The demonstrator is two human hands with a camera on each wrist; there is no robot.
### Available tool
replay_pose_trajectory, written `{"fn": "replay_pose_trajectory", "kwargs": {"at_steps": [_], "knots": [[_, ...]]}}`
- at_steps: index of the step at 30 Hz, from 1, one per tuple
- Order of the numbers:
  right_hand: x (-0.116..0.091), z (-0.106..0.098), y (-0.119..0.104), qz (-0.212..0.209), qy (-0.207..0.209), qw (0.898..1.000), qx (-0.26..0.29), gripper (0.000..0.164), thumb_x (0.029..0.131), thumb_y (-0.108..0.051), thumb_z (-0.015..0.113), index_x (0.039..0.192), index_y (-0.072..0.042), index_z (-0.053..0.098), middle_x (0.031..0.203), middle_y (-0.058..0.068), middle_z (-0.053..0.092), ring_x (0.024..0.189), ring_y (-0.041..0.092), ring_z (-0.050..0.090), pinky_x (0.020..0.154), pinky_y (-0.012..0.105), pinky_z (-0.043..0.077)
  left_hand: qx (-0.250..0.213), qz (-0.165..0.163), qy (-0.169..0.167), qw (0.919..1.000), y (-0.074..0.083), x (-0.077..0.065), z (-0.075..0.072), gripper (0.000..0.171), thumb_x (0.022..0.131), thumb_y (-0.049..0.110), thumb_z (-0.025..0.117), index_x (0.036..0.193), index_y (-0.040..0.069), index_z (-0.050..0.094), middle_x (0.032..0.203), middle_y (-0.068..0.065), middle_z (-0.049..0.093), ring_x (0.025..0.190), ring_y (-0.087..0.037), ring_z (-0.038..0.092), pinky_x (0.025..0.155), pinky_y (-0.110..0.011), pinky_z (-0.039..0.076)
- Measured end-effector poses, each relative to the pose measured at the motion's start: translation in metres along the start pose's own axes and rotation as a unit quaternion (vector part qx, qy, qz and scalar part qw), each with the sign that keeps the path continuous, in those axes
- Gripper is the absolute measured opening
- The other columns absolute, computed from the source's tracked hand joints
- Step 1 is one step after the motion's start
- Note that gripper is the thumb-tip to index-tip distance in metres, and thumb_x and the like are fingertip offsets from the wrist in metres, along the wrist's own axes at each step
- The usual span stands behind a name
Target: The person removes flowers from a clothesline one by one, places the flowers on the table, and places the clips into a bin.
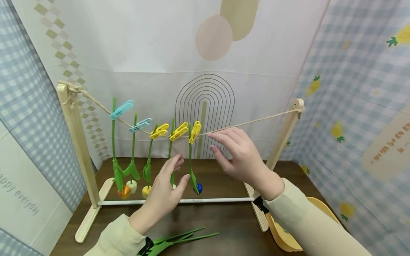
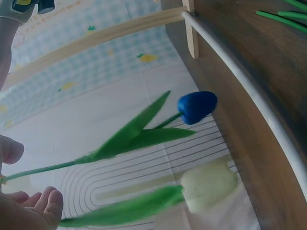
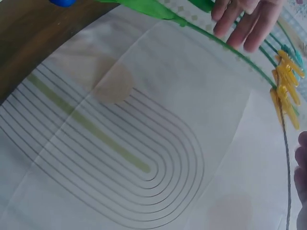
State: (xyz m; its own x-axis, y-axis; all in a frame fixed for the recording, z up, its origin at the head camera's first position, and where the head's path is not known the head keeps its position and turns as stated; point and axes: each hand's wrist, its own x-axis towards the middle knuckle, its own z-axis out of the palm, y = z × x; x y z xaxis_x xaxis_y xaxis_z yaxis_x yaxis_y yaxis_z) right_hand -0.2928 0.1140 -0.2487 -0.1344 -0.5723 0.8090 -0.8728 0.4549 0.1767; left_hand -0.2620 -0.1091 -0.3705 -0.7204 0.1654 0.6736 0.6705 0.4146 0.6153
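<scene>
Artificial tulips hang head down from a twine line (image 1: 256, 121), held by two light-blue clothespins (image 1: 121, 109) and three yellow clothespins (image 1: 194, 132). From left their heads are orange (image 1: 124, 192), white (image 1: 131, 186), yellow (image 1: 146, 192), white (image 2: 209, 187) and blue (image 1: 199, 188). My left hand (image 1: 166, 188) holds nothing, its fingers loosely extended, and overlaps the second white tulip's stem in the head view. Just right of the last yellow clothespin, my right hand (image 1: 238, 156) has its fingertips close to the twine and thumb apart, with nothing between them.
Wooden posts (image 1: 78, 142) carry the twine, and a white rod (image 1: 217, 201) joins them low down. More green stems (image 1: 189, 237) lie on the dark tabletop (image 1: 234, 234) in front. A yellow basket (image 1: 277, 233) stands at the right, partly under my right sleeve.
</scene>
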Motion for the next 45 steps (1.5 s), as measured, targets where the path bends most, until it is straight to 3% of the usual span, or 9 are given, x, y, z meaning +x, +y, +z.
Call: {"fn": "replay_pose_trajectory", "kwargs": {"at_steps": [4, 7, 14, 24, 30, 45], "knots": [[0.011, 0.001, -0.005, -0.006, 0.006, 1.0, -0.019, 0.029, 0.094, -0.019, 0.06, 0.117, -0.002, 0.066, 0.106, 0.009, 0.067, 0.1, 0.029, 0.058, 0.09, 0.044, 0.043, -0.012, 0.024, -0.003, 0.9996, 0.002, 0.005, 0.003, 0.06, 0.093, 0.011, 0.065, 0.146, 0.005, 0.037, 0.143, -0.009, 0.046, 0.124, -0.025, 0.05, 0.099, -0.041, 0.044], [0.019, 0.002, -0.005, 0.002, 0.006, 0.999, -0.031, 0.033, 0.093, -0.02, 0.061, 0.12, -0.002, 0.064, 0.11, 0.01, 0.066, 0.106, 0.03, 0.056, 0.093, 0.045, 0.04, -0.023, 0.024, -0.009, 0.9994, 0.005, 0.008, 0.005, 0.06, 0.094, 0.013, 0.065, 0.147, 0.006, 0.037, 0.142, -0.009, 0.047, 0.123, -0.024, 0.05, 0.099, -0.042, 0.043], [0.029, 0.012, -0.006, 0.027, -0.043, 0.997, -0.055, 0.041, 0.094, -0.024, 0.061, 0.129, -0.004, 0.059, 0.112, 0.008, 0.066, 0.11, 0.026, 0.054, 0.098, 0.045, 0.034, -0.036, 0.015, -0.016, 0.9991, 0.008, 0.01, 0.005, 0.052, 0.095, 0.015, 0.063, 0.142, 0.006, 0.044, 0.132, -0.008, 0.056, 0.117, -0.022, 0.055, 0.096, -0.043, 0.046], [0.029, 0.017, -0.008, 0.03, -0.063, 0.996, -0.059, 0.039, 0.093, -0.024, 0.063, 0.127, -0.004, 0.061, 0.113, 0.008, 0.065, 0.111, 0.025, 0.054, 0.097, 0.046, 0.033, -0.054, 0.024, -0.012, 0.9982, 0.007, 0.014, 0.005, 0.037, 0.095, 0.009, 0.062, 0.131, 0.001, 0.053, 0.113, -0.007, 0.064, 0.101, -0.014, 0.06, 0.085, -0.041, 0.051], [0.028, 0.017, -0.008, 0.036, -0.07, 0.995, -0.065, 0.04, 0.093, -0.024, 0.063, 0.128, -0.005, 0.06, 0.114, 0.008, 0.065, 0.111, 0.026, 0.053, 0.096, 0.047, 0.033, -0.058, 0.031, -0.013, 0.9977, 0.006, 0.016, 0.004, 0.026, 0.096, 0.009, 0.06, 0.122, 0.007, 0.059, 0.105, 0.0, 0.065, 0.094, -0.011, 0.06, 0.077, -0.035, 0.052], [0.025, 0.019, -0.013, 0.056, -0.067, 0.994, -0.071, 0.03, 0.096, -0.022, 0.055, 0.12, -0.005, 0.065, 0.1, 0.005, 0.067, 0.102, 0.026, 0.054, 0.093, 0.049, 0.031, -0.06, 0.038, -0.01, 0.9974, 0.0, 0.013, 0.004, 0.022, 0.096, 0.005, 0.059, 0.118, 0.008, 0.059, 0.107, -0.002, 0.064, 0.093, -0.011, 0.06, 0.077, -0.031, 0.052]]}}
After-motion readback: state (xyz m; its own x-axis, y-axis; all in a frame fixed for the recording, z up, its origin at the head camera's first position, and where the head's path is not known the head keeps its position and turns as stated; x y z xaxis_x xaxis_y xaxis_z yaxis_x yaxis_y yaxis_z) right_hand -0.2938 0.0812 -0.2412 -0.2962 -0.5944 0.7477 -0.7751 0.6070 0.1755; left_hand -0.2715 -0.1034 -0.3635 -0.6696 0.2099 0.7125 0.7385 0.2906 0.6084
